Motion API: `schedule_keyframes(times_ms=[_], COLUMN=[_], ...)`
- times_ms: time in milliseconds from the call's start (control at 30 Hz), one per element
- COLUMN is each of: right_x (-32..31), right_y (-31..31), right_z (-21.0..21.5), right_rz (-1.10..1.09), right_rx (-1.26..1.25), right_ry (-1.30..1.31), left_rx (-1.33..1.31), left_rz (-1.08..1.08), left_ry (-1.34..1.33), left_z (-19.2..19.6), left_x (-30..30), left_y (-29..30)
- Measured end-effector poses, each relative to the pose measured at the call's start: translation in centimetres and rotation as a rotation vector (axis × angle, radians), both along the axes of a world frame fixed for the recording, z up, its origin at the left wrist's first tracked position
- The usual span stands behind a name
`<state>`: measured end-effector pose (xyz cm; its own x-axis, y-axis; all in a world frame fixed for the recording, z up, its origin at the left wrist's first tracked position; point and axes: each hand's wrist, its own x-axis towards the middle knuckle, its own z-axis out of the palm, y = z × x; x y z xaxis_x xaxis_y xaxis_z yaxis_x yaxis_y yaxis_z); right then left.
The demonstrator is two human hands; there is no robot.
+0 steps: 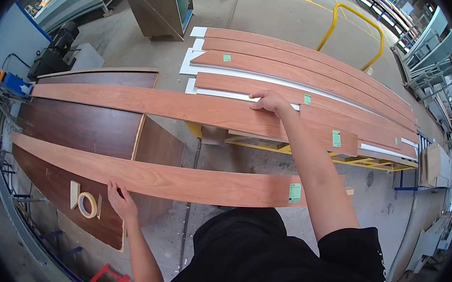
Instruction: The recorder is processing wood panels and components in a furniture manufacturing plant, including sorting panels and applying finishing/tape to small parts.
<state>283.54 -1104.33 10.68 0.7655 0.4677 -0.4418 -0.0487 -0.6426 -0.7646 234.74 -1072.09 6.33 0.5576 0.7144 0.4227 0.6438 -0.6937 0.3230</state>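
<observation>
My left hand (122, 202) reaches the front edge of the near reddish wooden plank (200, 184), its slightly spread fingertips resting there. A green label (294, 192) is stuck toward that plank's right end, which my right forearm partly covers. Farther out, my right hand (272, 102) is closed over the far edge of a second long plank (186, 108), thumb and fingers pinching it. Both planks run left over a dark brown board-topped surface (90, 126). Beside my left hand, a roll of tape (87, 204) and a small pale block (74, 195) lie on that surface.
Several reddish and white boards (297, 66), some labelled, lie across a yellow-framed stand (364, 162). A yellow tubular rail (378, 31) rises behind them. A brown panelled cabinet (157, 6) stands at the back; a red frame (110, 278) is at lower left.
</observation>
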Motion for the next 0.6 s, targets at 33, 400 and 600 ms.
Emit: schedule_keyframes(times_ms=[33,400,600], right_x=[0.3,0.7,-1.3], right_y=[-0.1,-0.9,-3.3], right_z=[0.1,-1.2,-0.3], right_rz=[-0.005,0.15,0.038], right_rx=[0.005,-0.043,0.161], right_ry=[0.0,-0.209,-0.193], left_rx=[-0.018,-0.04,-0.153], left_rz=[-0.001,0.008,-0.036], left_ry=[-0.002,0.038,-0.096], left_z=[-0.1,-0.6,-1.3], left_x=[-0.2,-0.6,-0.6], left_y=[0.1,1.1,2.0])
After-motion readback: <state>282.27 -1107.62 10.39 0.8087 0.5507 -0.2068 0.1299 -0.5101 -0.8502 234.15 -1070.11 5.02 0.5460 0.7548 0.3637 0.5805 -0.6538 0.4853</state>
